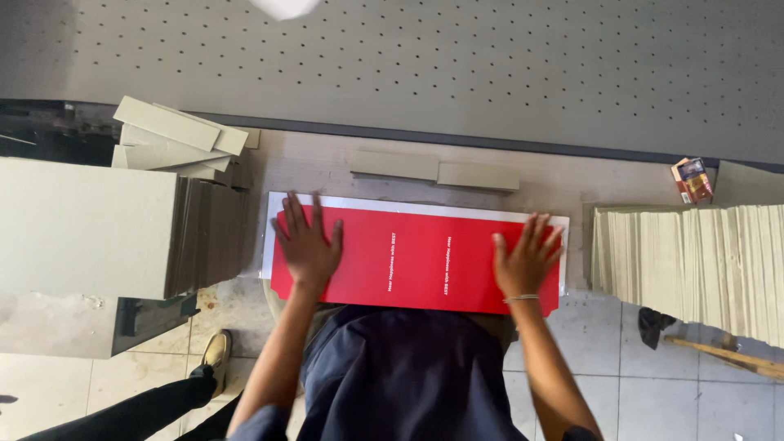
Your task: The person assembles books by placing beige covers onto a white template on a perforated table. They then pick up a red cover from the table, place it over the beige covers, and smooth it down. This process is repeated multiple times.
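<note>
A long red printed sheet (416, 260) with a white border lies flat on the worktable (555, 192) right in front of me. My left hand (306, 242) presses flat on its left end, fingers spread. On the sheet's right end rests my right hand (525, 256), also flat with fingers apart, a thin bracelet at the wrist. Neither hand grips anything.
Grey board stacks: a tall one (77, 224) at left with loose strips (175, 135) on top, another (694, 257) at right. Two grey strips (433, 170) lie behind the sheet. A small carton (692, 180) sits far right. Perforated panel (425, 65) behind. Another person's leg and shoe (214, 353) stand at lower left.
</note>
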